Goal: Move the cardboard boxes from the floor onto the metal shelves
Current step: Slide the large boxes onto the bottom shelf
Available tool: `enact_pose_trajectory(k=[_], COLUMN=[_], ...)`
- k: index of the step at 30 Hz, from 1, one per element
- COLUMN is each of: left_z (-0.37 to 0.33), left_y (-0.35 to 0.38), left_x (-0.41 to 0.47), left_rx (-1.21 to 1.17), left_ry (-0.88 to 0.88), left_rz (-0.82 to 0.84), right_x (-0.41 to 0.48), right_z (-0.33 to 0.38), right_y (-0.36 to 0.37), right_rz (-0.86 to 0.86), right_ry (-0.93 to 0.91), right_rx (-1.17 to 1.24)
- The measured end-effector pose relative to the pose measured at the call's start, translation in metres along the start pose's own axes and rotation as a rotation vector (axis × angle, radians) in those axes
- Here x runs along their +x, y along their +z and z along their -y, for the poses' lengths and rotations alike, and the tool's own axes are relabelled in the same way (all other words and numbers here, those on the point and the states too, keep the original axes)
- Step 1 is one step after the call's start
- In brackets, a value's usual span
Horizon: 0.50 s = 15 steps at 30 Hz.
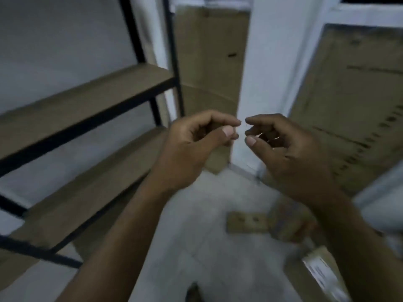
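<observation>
Blur is smearing my feed. My left hand (196, 147) and right hand (290, 153) are hanging mid-frame with fingers curling inward, tips almost meeting, and I am seeing nothing gripped in either. A labelled box (316, 269) is lying on the floor (196, 236) at lower right, under the right forearm, with a flat cardboard piece (246, 222) just left of it. Stacked boxes (209, 51) are standing behind the hands at upper centre. The metal shelves (87, 99) are filling the left of the frame, untouched.

Dim light, white walls (54, 35), white pillar (263, 62), pale tiled floor (196, 247)
</observation>
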State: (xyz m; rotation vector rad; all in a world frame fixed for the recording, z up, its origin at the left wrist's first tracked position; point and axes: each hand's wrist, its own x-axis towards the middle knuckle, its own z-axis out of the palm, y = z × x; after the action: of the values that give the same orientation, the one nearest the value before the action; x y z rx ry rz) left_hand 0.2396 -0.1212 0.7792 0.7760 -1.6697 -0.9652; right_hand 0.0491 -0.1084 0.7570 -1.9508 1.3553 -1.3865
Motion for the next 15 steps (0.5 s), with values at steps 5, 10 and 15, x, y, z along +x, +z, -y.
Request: enact_pose_trajectory(k=[5,10,15], left_z=[-0.013,-0.016,-0.012], left_y=[0.126,0.244,0.35], left_x=[-0.027,-0.067,-0.087], left_rx=[-0.168,-0.288,-0.335], left_ry=[-0.048,-0.107,-0.234], left_rz=[0.255,0.454,0.683], right_x=[-0.132,-0.262,-0.349], right_z=[-0.017,-0.028,-0.035], right_y=[-0.094,-0.17,-0.222], right_rz=[-0.184,-0.317,-0.49], right_ry=[0.231,0.494,0.702], right_rx=[-0.119,-0.214,-0.184])
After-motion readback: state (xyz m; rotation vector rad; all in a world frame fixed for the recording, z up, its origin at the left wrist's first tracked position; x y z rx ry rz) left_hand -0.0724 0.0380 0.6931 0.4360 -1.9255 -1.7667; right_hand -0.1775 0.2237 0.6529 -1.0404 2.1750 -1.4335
